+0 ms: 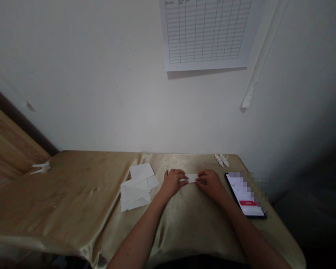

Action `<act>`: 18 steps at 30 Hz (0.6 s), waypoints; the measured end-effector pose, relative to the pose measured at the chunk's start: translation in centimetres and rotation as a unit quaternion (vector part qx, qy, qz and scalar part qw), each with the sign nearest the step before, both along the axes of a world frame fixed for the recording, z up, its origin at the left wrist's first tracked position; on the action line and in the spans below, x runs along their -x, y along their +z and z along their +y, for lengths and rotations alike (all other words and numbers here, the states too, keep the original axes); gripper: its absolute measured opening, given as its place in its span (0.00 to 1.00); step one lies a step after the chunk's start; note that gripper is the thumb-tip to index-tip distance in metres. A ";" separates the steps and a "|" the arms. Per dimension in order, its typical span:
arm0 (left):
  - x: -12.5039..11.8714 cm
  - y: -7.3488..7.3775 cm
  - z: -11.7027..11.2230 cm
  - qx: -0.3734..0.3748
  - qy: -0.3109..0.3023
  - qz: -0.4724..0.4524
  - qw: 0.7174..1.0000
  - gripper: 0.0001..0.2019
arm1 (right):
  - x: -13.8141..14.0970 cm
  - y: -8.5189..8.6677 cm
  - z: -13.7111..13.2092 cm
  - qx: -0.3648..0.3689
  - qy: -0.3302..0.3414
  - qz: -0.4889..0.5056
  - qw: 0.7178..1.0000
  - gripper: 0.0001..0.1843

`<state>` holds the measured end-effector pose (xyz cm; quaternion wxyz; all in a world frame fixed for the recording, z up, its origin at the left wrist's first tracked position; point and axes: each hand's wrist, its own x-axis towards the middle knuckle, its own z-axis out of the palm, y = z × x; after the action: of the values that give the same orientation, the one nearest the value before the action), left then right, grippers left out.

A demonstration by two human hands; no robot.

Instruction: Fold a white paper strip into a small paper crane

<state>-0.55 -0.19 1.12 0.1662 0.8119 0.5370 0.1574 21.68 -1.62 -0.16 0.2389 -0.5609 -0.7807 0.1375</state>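
Observation:
Between my two hands lies a small white strip of folded paper (192,178), low over the tablecloth. My left hand (174,181) grips its left end with thumb and fingers closed. At the other end, my right hand (210,182) pinches the paper the same way. The ends of the strip are hidden under my fingertips. Left of my left hand sits a loose pile of white paper squares (135,194), overlapping one another. Small folded paper cranes (222,160) rest near the back right corner of the table.
A phone (246,198) with a lit screen lies right of my right arm. The table wears a shiny gold cloth (72,194) with wrinkles. A white scrap (41,168) is at the far left. A printed chart (207,33) hangs on the wall behind.

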 end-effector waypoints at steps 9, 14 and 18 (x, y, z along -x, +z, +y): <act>0.1 0.3 0.3 0.033 0.016 -0.009 0.999 0.11 | 0.0 -0.1 0.5 -0.014 -0.017 -0.037 0.999 0.12; 0.2 -0.4 0.7 0.027 0.016 -0.023 0.999 0.13 | -0.4 0.7 0.1 -0.005 0.002 -0.072 0.997 0.12; 0.5 -1.1 1.0 0.016 0.010 -0.024 1.000 0.13 | -0.4 1.3 -0.4 -0.002 -0.006 -0.075 0.997 0.14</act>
<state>-1.03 0.83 0.00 0.1902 0.7996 0.5436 0.1702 22.12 -2.01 1.15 0.1819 -0.5739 -0.7931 0.0922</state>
